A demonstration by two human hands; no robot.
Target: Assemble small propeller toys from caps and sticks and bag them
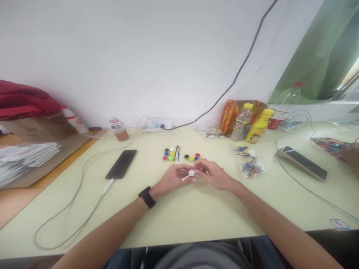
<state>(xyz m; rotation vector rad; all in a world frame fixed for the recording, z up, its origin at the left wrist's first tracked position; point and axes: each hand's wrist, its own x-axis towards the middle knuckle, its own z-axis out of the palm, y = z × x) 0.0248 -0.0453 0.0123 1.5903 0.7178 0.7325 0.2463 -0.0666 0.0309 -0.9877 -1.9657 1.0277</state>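
Observation:
Both my hands meet over the middle of the pale green table (196, 213). My left hand (174, 178), with a black watch on its wrist, pinches a small white piece (190, 173) made of a round hub and thin sticks. My right hand (213, 174) grips the same white piece from the other side, fingers curled. Just beyond the hands lie several small coloured discs (169, 154), a bundle of coloured sticks (177, 153) and more discs (192, 157).
A black phone (121, 163) on a white cable lies left; a second phone (304, 162) lies right. Plastic bags of coloured parts (249, 163), bottles (259, 125), a small bottle (119, 129), a power strip (155, 126), stacked papers (25, 158). Another person's hand (350, 154) at the right edge.

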